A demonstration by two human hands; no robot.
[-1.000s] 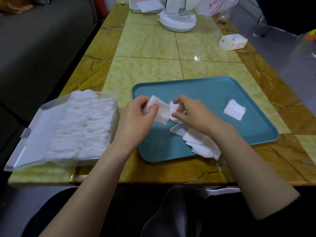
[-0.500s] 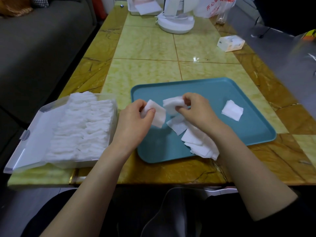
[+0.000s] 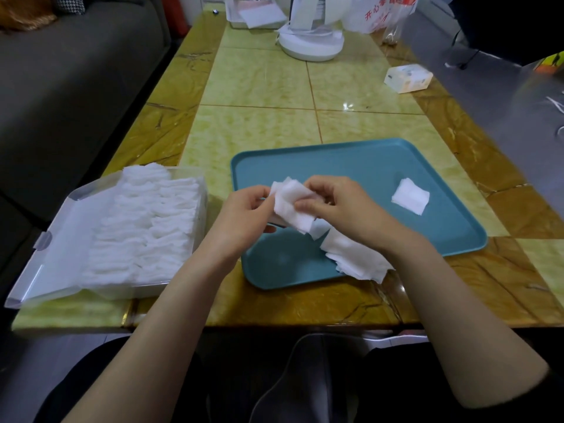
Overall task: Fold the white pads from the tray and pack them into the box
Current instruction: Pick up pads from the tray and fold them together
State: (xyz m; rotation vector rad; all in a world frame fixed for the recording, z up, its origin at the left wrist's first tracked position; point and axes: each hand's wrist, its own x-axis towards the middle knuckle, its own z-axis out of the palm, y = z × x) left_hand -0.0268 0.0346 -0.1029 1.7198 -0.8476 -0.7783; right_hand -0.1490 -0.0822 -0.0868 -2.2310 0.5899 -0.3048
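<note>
White pad (image 3: 292,209) held by both hands over the teal tray (image 3: 366,160).
Its long axis slants from far left to near right; the left hand (image 3: 244,215) pinches its left edge, and the right hand (image 3: 341,206) clamps curled fingers on its right side.

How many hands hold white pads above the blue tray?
2. The left hand pinches the held pads at their left edge; the right hand grips their right side. Fingers hide part of them.

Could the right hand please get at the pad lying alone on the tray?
Probably yes: only bare tray lies between the right hand and the lone pad, though it is pinching a second pad.
</note>
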